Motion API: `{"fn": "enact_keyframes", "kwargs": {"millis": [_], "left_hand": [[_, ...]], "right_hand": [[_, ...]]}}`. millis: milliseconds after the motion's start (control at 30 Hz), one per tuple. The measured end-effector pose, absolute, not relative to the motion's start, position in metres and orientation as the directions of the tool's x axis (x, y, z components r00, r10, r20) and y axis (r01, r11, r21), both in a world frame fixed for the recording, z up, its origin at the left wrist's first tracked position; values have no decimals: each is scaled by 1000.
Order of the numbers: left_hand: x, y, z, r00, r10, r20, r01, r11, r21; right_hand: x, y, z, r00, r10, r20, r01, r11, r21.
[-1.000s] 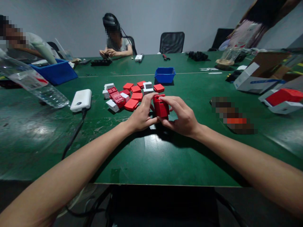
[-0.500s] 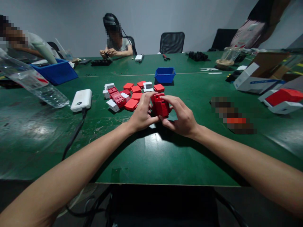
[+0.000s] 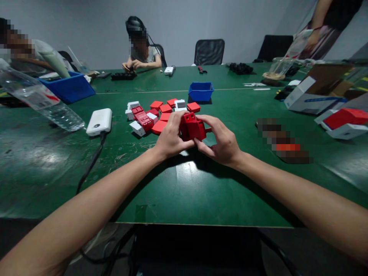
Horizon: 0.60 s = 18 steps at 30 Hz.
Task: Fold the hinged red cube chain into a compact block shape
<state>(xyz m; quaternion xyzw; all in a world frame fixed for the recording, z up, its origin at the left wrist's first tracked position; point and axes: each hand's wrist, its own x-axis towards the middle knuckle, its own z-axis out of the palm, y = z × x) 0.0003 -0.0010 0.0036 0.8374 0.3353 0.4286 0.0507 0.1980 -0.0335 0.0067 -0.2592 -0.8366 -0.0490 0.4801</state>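
Observation:
Both my hands hold one red plastic block-like part (image 3: 196,129) a little above the table. My left hand (image 3: 170,138) is closed on its left side, thumb below and index finger over the top. My right hand (image 3: 223,142) grips the right side between thumb and fingers. Two small dark holes show on the part's upper face; its underside is hidden. Just beyond my left hand lies a loose group of red pieces (image 3: 158,127) and white pieces (image 3: 137,128). A larger dark red moulded piece (image 3: 142,118) leans among them.
A blue bin (image 3: 200,92) stands behind the pieces. To the left are a white power bank (image 3: 99,122) with a black cable, a tilted plastic bottle (image 3: 48,103) and a larger blue bin (image 3: 71,89). Open boxes (image 3: 312,96) stand at right. Other people are around the table.
The red part has turned between my hands, so a different face with holes shows on top. The standing person at the far right has shifted, and an arm now hangs lower there.

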Motion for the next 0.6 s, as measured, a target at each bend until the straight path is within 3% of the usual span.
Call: {"fn": "enact_keyframes", "kwargs": {"millis": [600], "left_hand": [[-3, 1, 0, 432, 592, 680, 492, -787, 372]], "right_hand": [[201, -32, 6, -427, 362, 828, 490, 863, -125]]}}
